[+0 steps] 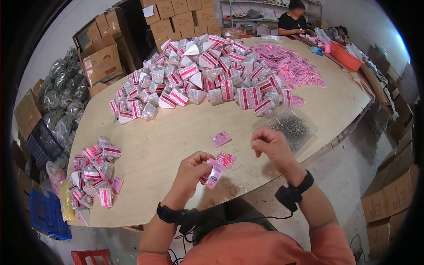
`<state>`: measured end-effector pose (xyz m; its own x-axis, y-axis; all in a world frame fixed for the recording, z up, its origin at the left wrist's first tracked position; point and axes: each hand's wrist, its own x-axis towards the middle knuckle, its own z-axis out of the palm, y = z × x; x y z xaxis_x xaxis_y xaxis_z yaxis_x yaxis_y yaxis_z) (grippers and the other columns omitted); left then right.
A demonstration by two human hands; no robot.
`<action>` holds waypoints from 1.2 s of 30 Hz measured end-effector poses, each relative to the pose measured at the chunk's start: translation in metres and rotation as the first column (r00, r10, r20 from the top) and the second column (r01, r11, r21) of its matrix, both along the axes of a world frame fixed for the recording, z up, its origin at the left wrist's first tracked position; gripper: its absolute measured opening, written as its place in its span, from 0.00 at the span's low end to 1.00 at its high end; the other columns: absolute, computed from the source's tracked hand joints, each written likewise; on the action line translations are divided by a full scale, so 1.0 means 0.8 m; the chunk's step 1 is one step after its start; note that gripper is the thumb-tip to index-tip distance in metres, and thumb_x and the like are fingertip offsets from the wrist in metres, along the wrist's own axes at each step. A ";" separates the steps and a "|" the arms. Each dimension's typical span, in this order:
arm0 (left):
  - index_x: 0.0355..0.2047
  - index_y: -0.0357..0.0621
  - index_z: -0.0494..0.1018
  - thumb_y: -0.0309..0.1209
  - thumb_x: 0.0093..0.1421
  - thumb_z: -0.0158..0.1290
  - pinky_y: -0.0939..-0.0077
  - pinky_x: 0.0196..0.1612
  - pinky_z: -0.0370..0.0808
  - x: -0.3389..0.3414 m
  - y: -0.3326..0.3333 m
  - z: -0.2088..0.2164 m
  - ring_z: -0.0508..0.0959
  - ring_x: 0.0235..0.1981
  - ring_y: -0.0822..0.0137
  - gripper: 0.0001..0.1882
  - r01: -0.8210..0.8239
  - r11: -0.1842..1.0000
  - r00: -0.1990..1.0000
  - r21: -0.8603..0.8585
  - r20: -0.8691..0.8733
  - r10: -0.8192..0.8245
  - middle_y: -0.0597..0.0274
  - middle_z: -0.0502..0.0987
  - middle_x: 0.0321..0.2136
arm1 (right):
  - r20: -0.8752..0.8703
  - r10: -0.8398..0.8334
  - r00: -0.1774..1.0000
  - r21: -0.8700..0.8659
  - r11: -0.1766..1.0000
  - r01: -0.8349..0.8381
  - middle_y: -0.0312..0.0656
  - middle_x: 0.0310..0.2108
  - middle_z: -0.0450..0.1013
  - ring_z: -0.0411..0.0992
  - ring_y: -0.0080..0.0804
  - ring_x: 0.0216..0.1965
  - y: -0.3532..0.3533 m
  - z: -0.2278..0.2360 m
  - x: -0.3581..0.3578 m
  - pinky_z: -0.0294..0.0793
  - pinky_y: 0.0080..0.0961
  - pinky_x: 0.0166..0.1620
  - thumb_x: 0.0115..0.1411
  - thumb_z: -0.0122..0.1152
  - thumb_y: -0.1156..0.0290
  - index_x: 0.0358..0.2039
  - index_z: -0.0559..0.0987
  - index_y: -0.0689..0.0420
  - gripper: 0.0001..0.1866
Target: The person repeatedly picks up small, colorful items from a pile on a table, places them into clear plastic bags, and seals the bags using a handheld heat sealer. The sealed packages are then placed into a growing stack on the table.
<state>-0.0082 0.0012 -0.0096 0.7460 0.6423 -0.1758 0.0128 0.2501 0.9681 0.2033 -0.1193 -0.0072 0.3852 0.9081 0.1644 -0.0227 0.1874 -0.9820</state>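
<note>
Pinched between the thumb and fingers of my left hand (193,173) is a pink printed card (214,175). Just beyond it shows a pink and yellow patterned piece (226,160), with a thin pale loop (238,162) at its right; whether it is held or lies on the table I cannot tell. My right hand (270,146) is raised to the right, thumb and forefinger pressed together. Whatever they hold, if anything, is too small to make out. Behind that hand sits a clear shallow tray (310,129) of small metal pieces (289,127). Another pink card (221,138) lies flat ahead of my left hand.
Clear packs with pink-striped labels (187,73) form a big heap across the wooden table (176,128). Pink cards (289,62) spread at the far right, near an orange basin (346,56). A smaller pile of packs (92,174) is at left. Another person (293,22) sits beyond.
</note>
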 end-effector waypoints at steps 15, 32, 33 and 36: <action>0.36 0.39 0.71 0.23 0.51 0.51 0.89 0.22 0.65 0.004 -0.025 0.000 0.69 0.21 0.81 0.10 0.172 0.984 0.983 -0.051 -0.049 -0.174 0.70 0.71 0.22 | -0.534 0.281 0.797 0.202 0.958 -0.202 0.42 0.38 0.70 0.67 0.28 0.42 0.027 -0.023 -0.072 0.64 0.25 0.49 0.53 0.60 0.72 0.29 0.73 0.58 0.06; 0.27 0.37 0.70 0.24 0.55 0.53 0.82 0.23 0.68 -0.002 -0.032 0.033 0.72 0.22 0.72 0.03 -0.187 0.487 0.982 0.853 0.168 0.083 0.61 0.71 0.22 | -0.469 0.315 0.825 0.245 0.944 -0.221 0.41 0.32 0.72 0.71 0.27 0.34 0.025 -0.005 -0.089 0.69 0.23 0.42 0.58 0.54 0.76 0.32 0.72 0.62 0.03; 0.26 0.37 0.69 0.24 0.55 0.53 0.81 0.23 0.68 -0.002 -0.034 0.032 0.72 0.22 0.72 0.04 -0.218 0.494 0.976 0.842 0.190 0.106 0.61 0.71 0.22 | -0.492 0.328 0.806 0.249 0.941 -0.230 0.41 0.32 0.72 0.70 0.27 0.35 0.026 -0.004 -0.088 0.69 0.22 0.43 0.58 0.54 0.74 0.32 0.72 0.61 0.04; 0.25 0.38 0.69 0.25 0.55 0.54 0.80 0.22 0.68 -0.001 -0.038 0.023 0.72 0.20 0.72 0.06 -0.282 0.510 0.959 0.812 0.220 0.180 0.60 0.71 0.22 | -0.549 0.361 0.754 0.236 0.932 -0.275 0.40 0.32 0.72 0.70 0.27 0.36 0.026 -0.007 -0.090 0.70 0.22 0.42 0.58 0.55 0.71 0.32 0.72 0.61 0.07</action>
<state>-0.0091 -0.0289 0.0087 0.5282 0.6096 0.5910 -0.0257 -0.6843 0.7288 0.1314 -0.0983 -0.0128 0.1388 0.9811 0.1348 -0.6544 0.1930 -0.7311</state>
